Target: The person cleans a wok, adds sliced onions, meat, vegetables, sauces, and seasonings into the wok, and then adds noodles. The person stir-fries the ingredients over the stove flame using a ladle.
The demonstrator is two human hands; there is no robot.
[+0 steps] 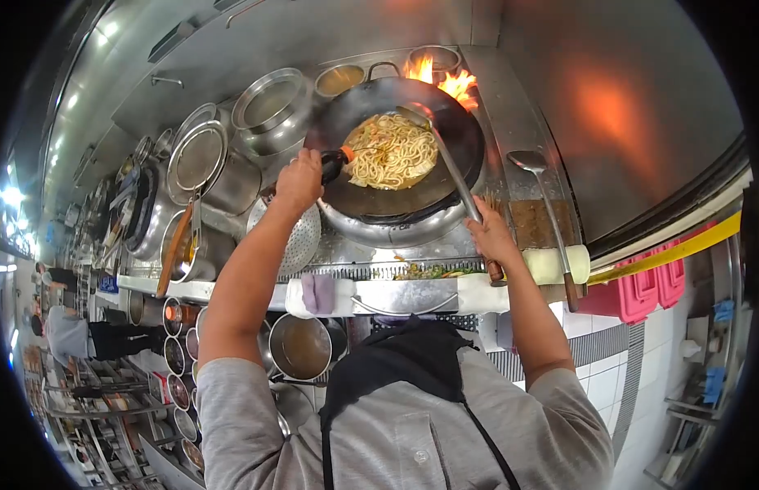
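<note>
Thick noodles lie in brownish liquid in a large black wok, with flames rising at its far right edge. My left hand is closed around a dark bottle with an orange-red cap, tilted over the wok's left side; a thin dark stream runs from it onto the noodles. My right hand grips the handle of a long metal ladle, whose bowl is at the far side of the noodles.
Metal pots, a strainer and a perforated skimmer stand left of the wok. Another ladle lies at the right. Folded cloths rest on the front edge. A person stands far left.
</note>
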